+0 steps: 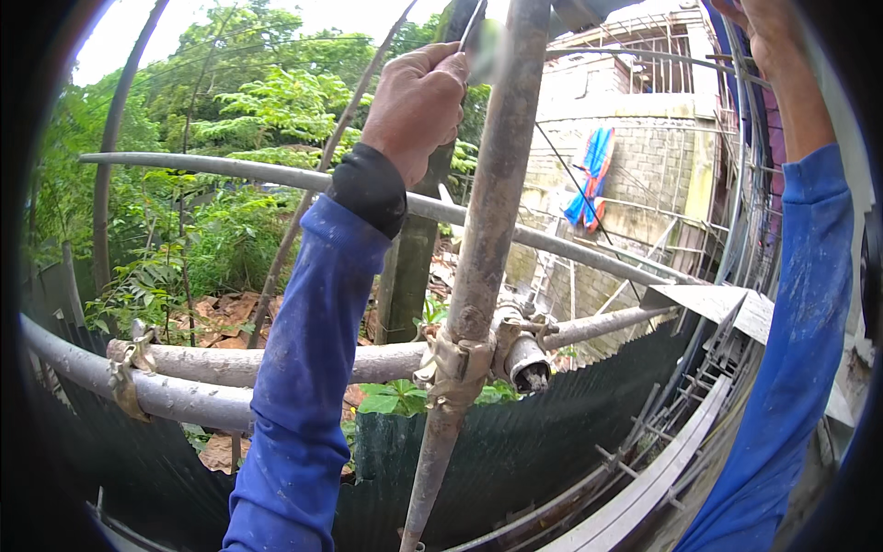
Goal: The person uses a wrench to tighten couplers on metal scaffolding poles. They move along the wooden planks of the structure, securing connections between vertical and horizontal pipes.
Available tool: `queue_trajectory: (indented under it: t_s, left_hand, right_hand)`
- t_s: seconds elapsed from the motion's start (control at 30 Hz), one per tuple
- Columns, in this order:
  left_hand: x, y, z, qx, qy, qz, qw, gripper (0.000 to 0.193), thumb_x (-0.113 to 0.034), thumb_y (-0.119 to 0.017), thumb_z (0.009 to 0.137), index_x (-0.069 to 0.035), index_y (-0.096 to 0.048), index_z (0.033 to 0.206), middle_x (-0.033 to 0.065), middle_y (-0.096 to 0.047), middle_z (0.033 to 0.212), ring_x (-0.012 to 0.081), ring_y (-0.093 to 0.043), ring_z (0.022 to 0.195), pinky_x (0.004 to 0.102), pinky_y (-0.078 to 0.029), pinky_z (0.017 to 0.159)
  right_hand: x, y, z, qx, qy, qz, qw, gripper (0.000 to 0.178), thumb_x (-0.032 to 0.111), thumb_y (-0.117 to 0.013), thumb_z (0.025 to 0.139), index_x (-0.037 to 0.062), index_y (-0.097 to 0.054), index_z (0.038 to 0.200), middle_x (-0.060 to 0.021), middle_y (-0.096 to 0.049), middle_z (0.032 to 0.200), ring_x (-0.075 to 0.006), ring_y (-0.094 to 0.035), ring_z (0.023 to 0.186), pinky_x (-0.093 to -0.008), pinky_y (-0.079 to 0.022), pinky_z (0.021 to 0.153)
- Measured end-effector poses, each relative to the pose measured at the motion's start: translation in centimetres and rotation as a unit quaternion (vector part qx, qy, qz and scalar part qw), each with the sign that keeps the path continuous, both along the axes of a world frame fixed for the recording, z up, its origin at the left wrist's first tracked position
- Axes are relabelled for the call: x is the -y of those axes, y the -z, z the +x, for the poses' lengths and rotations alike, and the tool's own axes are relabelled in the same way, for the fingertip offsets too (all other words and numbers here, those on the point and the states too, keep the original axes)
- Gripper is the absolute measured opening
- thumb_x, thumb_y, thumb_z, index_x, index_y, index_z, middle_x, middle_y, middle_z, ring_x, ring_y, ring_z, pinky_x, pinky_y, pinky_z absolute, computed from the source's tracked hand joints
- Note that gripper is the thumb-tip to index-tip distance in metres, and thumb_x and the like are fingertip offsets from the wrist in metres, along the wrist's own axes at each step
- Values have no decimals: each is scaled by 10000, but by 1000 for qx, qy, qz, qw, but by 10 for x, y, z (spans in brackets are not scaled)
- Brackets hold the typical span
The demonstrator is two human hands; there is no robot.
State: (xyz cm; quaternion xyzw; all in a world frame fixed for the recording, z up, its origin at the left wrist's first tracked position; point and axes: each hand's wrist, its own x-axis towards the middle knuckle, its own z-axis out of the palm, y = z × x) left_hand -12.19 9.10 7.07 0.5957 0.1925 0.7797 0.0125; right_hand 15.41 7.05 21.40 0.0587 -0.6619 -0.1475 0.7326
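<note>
Pinching thin silvery rod [473, 26] in left hand [418, 110] beside upright scaffold tube [490, 202]; can't tell right hand's [767, 28] grip, cropped.

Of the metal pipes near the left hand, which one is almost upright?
The thick, rust-stained pipe just right of the left hand; the grey pipes crossing behind it run mostly sideways.

One wide view from the head

The fisheye camera faces forward and slightly down between two blue sleeves [308, 368], quite near an upright pole [497, 175], and looks across a green metal fence [543, 451] to trees [267, 110] at left and a block wall [648, 175] farther off.
</note>
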Motion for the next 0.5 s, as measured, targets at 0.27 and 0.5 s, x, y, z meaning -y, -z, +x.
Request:
queue_trajectory:
  t_s: [0.27, 0.5]
  left_hand:
    - [19, -72, 7, -72, -99, -37, 992, 279, -91, -486, 940, 40, -596, 1159, 42, -543, 737, 131, -525, 529, 289, -444, 449]
    - [42, -124, -10, -201, -207, -128, 949, 233, -121, -518, 923, 24, -615, 1077, 78, -580, 736, 170, -601, 571, 317, -496, 471]
  right_hand:
    - [2, 3, -1, -158, 8, 31, 987, 442, 313, -691, 922, -36, -591, 1174, -133, -670, 1004, -214, -659, 823, -334, -557, 652]
    - [4, -3, -6, -136, 7, -39, 990, 486, 314, -689, 911, -32, -546, 1222, -143, -651, 1062, -214, -650, 870, -337, -545, 641]
